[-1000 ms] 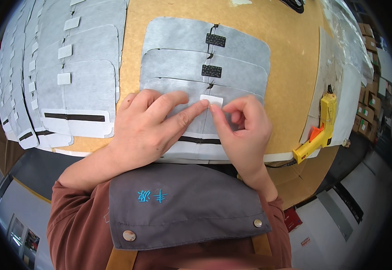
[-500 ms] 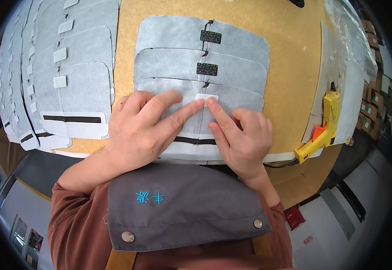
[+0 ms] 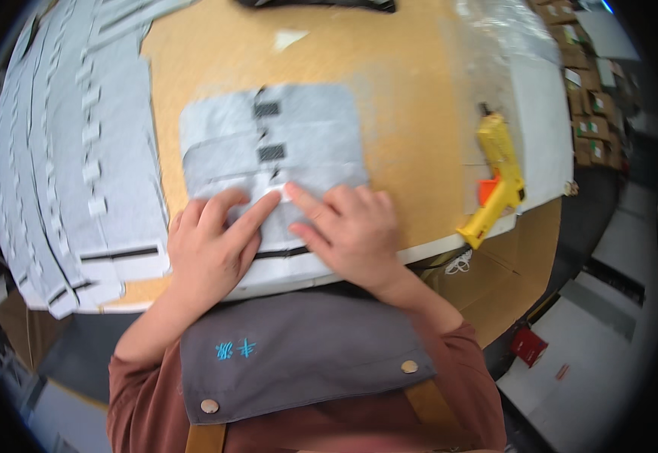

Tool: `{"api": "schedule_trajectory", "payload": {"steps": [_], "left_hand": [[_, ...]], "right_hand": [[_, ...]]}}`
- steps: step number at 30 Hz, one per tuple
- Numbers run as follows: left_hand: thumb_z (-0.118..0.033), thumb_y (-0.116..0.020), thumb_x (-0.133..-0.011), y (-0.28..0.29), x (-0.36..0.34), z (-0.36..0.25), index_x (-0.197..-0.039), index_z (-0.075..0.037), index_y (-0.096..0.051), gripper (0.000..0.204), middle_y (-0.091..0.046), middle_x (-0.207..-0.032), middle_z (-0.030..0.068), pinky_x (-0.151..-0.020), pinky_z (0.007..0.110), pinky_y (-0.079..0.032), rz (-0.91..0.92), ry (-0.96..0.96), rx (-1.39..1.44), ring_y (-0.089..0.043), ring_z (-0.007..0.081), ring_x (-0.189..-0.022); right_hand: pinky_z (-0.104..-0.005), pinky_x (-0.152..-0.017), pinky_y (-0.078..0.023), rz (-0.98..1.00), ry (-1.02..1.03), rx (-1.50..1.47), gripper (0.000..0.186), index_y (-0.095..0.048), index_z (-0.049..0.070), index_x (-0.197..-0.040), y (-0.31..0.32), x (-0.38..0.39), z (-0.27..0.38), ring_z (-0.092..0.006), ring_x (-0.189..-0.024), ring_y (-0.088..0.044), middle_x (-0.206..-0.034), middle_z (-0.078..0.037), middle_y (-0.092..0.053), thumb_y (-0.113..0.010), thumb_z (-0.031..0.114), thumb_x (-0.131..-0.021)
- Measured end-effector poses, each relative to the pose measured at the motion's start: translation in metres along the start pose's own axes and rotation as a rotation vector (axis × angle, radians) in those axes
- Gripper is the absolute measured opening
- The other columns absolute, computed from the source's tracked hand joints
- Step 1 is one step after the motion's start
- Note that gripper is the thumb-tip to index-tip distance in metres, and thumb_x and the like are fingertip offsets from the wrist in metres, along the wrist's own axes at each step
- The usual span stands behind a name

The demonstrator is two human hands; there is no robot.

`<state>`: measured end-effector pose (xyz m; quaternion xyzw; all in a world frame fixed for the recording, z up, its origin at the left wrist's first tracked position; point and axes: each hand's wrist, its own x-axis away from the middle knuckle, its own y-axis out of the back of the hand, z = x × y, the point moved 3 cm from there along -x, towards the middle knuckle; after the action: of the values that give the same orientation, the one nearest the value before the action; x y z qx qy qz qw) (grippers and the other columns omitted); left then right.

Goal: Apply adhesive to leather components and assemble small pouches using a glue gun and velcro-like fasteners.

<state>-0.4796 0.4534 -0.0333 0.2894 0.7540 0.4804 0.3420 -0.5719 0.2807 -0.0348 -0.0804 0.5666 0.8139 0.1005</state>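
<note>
Overlapping light grey fabric-like panels [image 3: 325, 121] lie in front of me on a tan work board [image 3: 412, 151]. Two dark speckled rectangular patches sit on the farther panels: a far one [image 3: 267, 109] and a middle one [image 3: 271, 154]. On the nearest panel is a small white rectangular patch [image 3: 284, 195]. The index fingertips of my left hand [image 3: 212, 245] and my right hand [image 3: 355, 230] press on it from either side. Both hands have their fingers apart and grip nothing. A black strip [image 3: 284, 253] crosses the nearest panel's front, partly hidden by my hands.
At the right lies a yellow glue gun [image 3: 503, 170] with an orange trigger and a black cord. Rows of similar grey panels [image 3: 121, 196] with white patches cover the left. Clear plastic film [image 3: 488, 38], a white scrap [image 3: 290, 39] and a black object [image 3: 318, 4] are farther back.
The whole view has shifted, so the panels and glue gun appear farther left, and the white scrap has come into sight. Both index fingertips stay on the white patch.
</note>
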Motion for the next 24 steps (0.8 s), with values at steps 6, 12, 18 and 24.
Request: {"api": "schedule_trajectory", "payload": {"steps": [6, 12, 18, 24], "left_hand": [[-0.003, -0.072, -0.073, 0.003, -0.002, -0.007, -0.121, -0.022, -0.072, 0.051, -0.060, -0.101, -0.0003, -0.071, 0.034, -0.045, -0.040, -0.041, 0.034, -0.052, 0.0192, -0.076], [-0.003, -0.070, -0.078, 0.004, -0.003, -0.006, -0.135, -0.014, -0.061, 0.059, -0.063, -0.106, 0.0067, -0.079, 0.037, -0.047, -0.066, -0.035, 0.085, -0.057, 0.0247, -0.087], [-0.004, -0.070, -0.080, 0.004, -0.001, -0.001, -0.139, -0.009, -0.055, 0.061, -0.063, -0.107, 0.0101, -0.082, 0.038, -0.047, -0.058, 0.020, 0.161, -0.059, 0.0269, -0.093], [-0.010, -0.072, -0.080, 0.004, -0.001, -0.001, -0.132, -0.011, -0.061, 0.053, -0.063, -0.106, 0.0073, -0.082, 0.039, -0.045, -0.042, 0.033, 0.177, -0.060, 0.0260, -0.092]], "right_hand": [[-0.0325, -0.066, -0.036, -0.142, 0.029, 0.011, 0.042, -0.072, 0.023, -0.123, -0.002, 0.008, 0.000, -0.0134, -0.073, -0.050, -0.080, 0.006, -0.049, -0.076, 0.035, -0.083], [-0.0393, -0.071, -0.046, -0.388, -0.031, -0.078, 0.027, -0.073, 0.013, -0.111, 0.053, -0.002, -0.036, -0.0234, -0.078, -0.060, -0.085, -0.003, -0.062, -0.073, 0.023, -0.086], [-0.0462, -0.080, -0.051, -0.464, -0.326, 0.239, 0.017, -0.069, 0.003, -0.099, 0.148, -0.044, -0.177, -0.0375, -0.090, -0.064, -0.095, -0.016, -0.068, -0.059, 0.016, -0.095], [-0.0433, -0.091, -0.051, -0.178, -0.275, 0.351, 0.027, -0.071, 0.006, -0.113, 0.125, -0.122, -0.326, -0.0353, -0.106, -0.064, -0.112, -0.017, -0.069, -0.053, 0.018, -0.097]]}}
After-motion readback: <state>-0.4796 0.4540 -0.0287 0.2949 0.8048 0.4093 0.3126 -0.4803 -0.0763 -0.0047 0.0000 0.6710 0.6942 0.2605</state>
